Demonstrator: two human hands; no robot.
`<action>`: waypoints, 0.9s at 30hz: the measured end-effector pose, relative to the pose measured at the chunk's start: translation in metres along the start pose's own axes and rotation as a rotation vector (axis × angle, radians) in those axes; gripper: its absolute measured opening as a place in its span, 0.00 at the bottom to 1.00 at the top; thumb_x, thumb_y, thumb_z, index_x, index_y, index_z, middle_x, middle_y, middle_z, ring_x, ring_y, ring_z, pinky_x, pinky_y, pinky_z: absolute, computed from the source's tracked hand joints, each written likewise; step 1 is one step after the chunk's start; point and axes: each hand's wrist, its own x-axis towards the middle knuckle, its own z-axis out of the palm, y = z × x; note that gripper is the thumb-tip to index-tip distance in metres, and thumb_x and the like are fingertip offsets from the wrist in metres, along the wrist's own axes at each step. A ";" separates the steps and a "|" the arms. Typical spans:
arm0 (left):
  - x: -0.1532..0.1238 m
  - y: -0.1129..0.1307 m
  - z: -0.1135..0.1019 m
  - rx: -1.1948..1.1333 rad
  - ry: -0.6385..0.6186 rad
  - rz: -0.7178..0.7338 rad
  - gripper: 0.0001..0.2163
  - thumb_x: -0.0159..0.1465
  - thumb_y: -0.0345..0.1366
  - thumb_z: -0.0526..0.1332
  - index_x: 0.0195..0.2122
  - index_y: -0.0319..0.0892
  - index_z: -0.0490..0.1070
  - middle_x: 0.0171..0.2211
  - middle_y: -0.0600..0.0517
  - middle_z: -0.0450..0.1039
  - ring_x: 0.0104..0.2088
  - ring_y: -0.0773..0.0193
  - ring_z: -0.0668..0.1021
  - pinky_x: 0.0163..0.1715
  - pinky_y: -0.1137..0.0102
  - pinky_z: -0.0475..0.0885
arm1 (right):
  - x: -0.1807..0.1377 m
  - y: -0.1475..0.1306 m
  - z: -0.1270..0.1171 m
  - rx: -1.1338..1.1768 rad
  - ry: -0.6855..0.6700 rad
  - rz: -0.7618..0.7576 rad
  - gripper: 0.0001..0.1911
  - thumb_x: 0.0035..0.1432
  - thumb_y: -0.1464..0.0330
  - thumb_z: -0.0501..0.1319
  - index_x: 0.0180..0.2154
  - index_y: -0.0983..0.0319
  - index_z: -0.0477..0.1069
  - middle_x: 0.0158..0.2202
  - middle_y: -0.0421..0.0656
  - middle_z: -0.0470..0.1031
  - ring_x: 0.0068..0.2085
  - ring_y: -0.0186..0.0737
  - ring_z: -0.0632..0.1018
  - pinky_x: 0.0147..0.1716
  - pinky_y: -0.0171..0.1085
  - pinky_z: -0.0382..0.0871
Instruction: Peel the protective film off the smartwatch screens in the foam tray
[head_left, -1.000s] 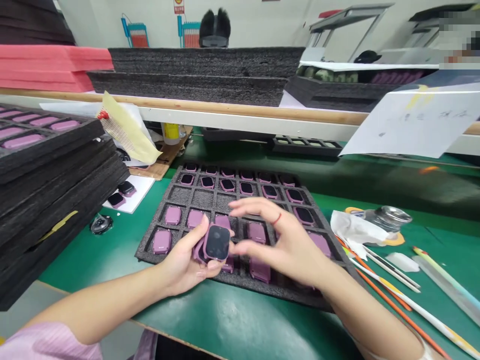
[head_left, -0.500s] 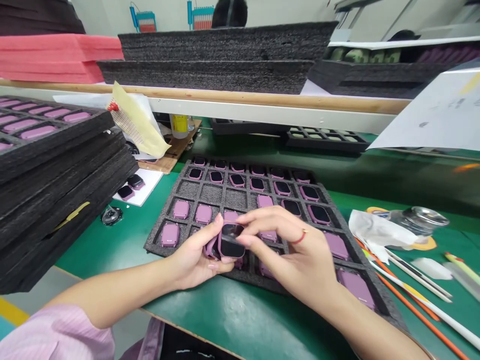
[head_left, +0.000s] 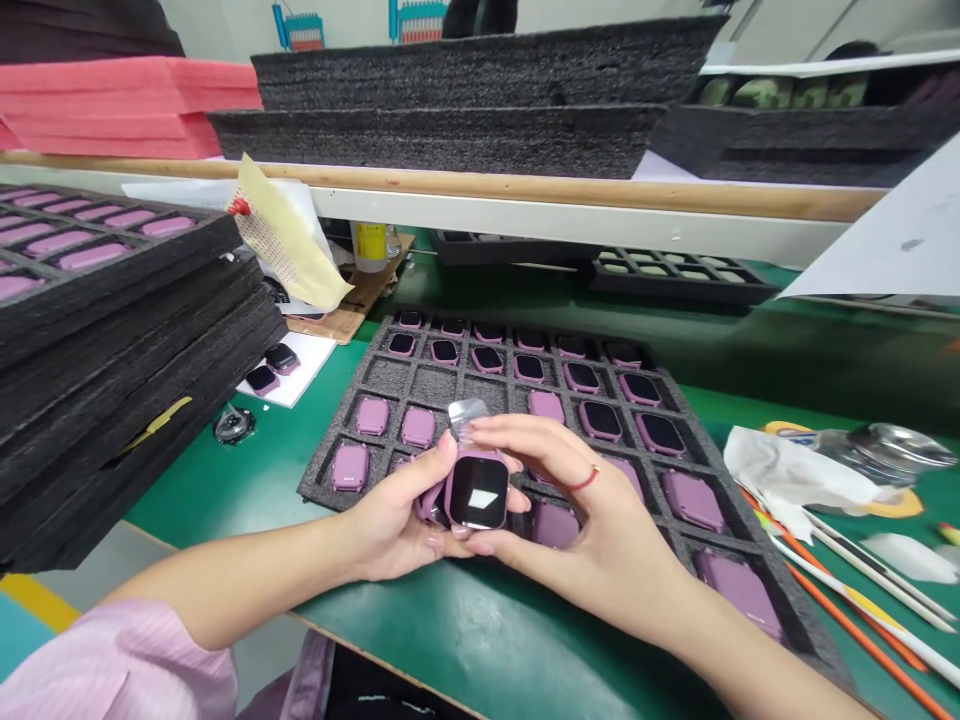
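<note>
A purple smartwatch case with a black screen faces up in my left hand, whose thumb lies along its left side. A second purple piece shows partly beneath it in the same hand. My right hand curls about the watch's right side, with the thumb at its lower edge and the index finger across its top. A small piece of clear film sticks up at the right fingertips; what pinches it is hidden. Under both hands lies a black foam tray of purple watch cases, some screen up, others back up.
Stacked foam trays of purple cases rise at the left. Loose watches lie on white paper beside them. At the right are a metal-topped jar, a white cloth and several sticks. A shelf edge crosses behind.
My right hand has shifted from a pinch at the screen to a hold round the watch's right side. Clear film now stands above the watch, and the screen shows a bright reflection.
</note>
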 end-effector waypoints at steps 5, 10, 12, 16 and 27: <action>0.000 0.000 0.000 0.046 -0.029 0.007 0.23 0.55 0.54 0.72 0.38 0.36 0.79 0.30 0.45 0.77 0.19 0.72 0.70 0.14 0.79 0.50 | 0.000 0.001 0.001 -0.026 0.003 -0.081 0.25 0.57 0.66 0.71 0.54 0.55 0.67 0.54 0.46 0.76 0.57 0.42 0.76 0.57 0.40 0.74; 0.000 -0.001 -0.002 0.053 -0.018 0.021 0.23 0.57 0.53 0.71 0.40 0.37 0.79 0.33 0.45 0.77 0.20 0.73 0.68 0.15 0.79 0.53 | -0.001 -0.001 0.000 -0.026 -0.028 -0.058 0.32 0.56 0.64 0.71 0.60 0.55 0.64 0.58 0.48 0.73 0.61 0.46 0.73 0.61 0.46 0.72; -0.001 -0.001 -0.001 0.047 -0.017 0.016 0.21 0.58 0.52 0.71 0.41 0.37 0.79 0.34 0.45 0.77 0.20 0.74 0.67 0.16 0.79 0.53 | -0.002 -0.002 -0.002 0.038 0.003 -0.011 0.35 0.58 0.66 0.70 0.64 0.54 0.60 0.63 0.48 0.69 0.64 0.49 0.71 0.63 0.49 0.70; 0.000 0.000 -0.001 0.041 -0.053 0.018 0.20 0.60 0.50 0.70 0.42 0.37 0.78 0.32 0.44 0.77 0.19 0.75 0.64 0.15 0.79 0.49 | -0.005 -0.001 -0.009 0.075 0.290 0.012 0.23 0.60 0.77 0.65 0.54 0.49 0.73 0.50 0.40 0.80 0.51 0.40 0.82 0.53 0.41 0.79; -0.002 0.001 0.001 0.005 -0.051 -0.007 0.23 0.57 0.53 0.72 0.42 0.37 0.79 0.30 0.49 0.71 0.19 0.76 0.64 0.14 0.81 0.51 | -0.026 -0.032 -0.004 -0.128 0.114 -0.155 0.19 0.71 0.65 0.52 0.58 0.45 0.73 0.45 0.40 0.84 0.47 0.48 0.84 0.52 0.48 0.79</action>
